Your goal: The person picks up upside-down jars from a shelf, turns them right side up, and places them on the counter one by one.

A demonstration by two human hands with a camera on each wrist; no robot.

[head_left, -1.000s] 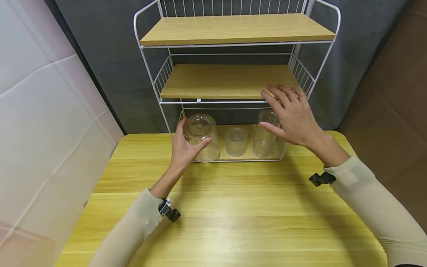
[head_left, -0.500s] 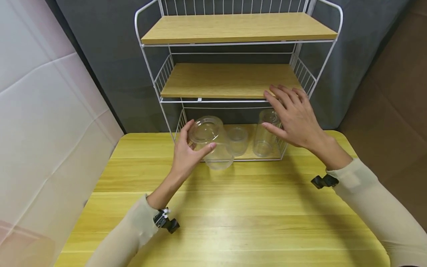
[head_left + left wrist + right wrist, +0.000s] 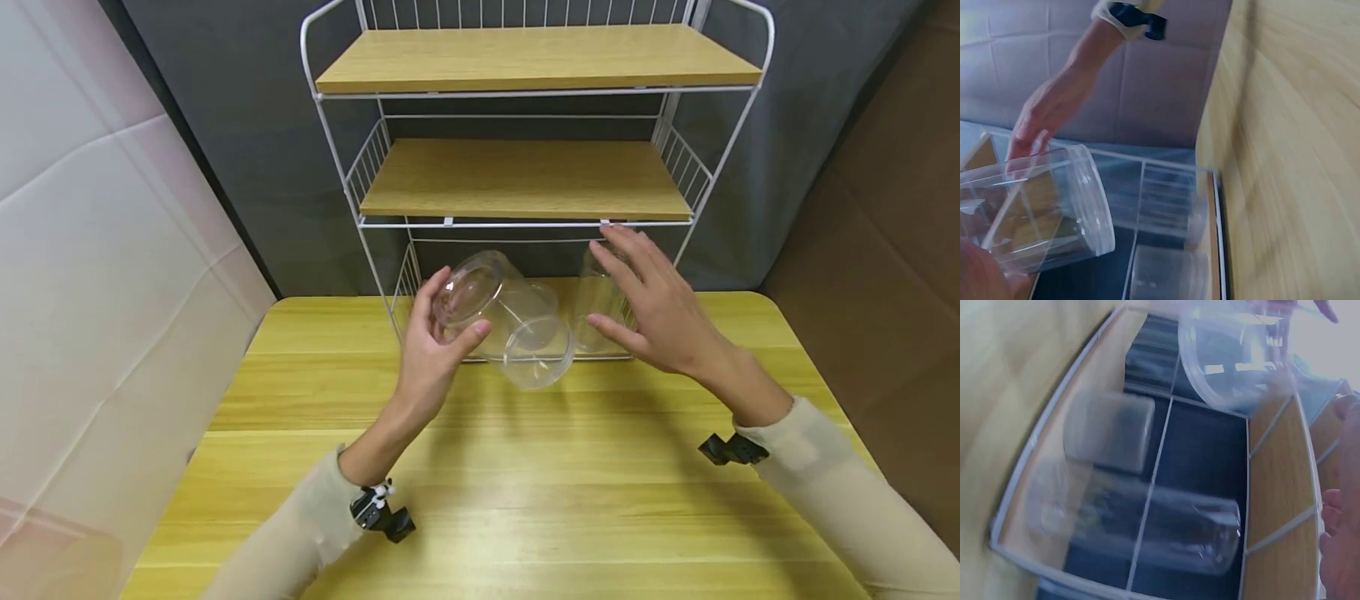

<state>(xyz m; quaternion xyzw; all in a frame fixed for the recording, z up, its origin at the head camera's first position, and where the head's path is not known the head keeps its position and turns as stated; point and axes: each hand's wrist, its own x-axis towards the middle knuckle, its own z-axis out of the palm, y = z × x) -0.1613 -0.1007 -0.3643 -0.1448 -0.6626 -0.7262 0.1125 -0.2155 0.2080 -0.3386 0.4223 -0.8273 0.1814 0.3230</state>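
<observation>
My left hand [image 3: 427,362] grips a large clear jar [image 3: 510,304] near its base, fingers on one side and thumb on the other. The jar is tilted, its mouth [image 3: 1094,197] pointing down and right in the head view, in front of the bottom shelf. Nothing is in my right hand [image 3: 663,308], whose fingers are extended before a tall clear jar [image 3: 1141,519] standing on that shelf. Between the two stands a short clear jar [image 3: 1110,431], seen partly through the large one in the head view.
A white wire rack with three wooden shelves stands at the back of the wooden table [image 3: 525,483]. The middle shelf [image 3: 525,179] and top shelf [image 3: 525,58] overhang the jars. Wire side rails [image 3: 408,275] flank the bottom shelf.
My left hand has taken the large jar from upright on the bottom shelf and tilted it forward, its mouth swinging right. My right hand has dropped from the middle shelf's edge.
</observation>
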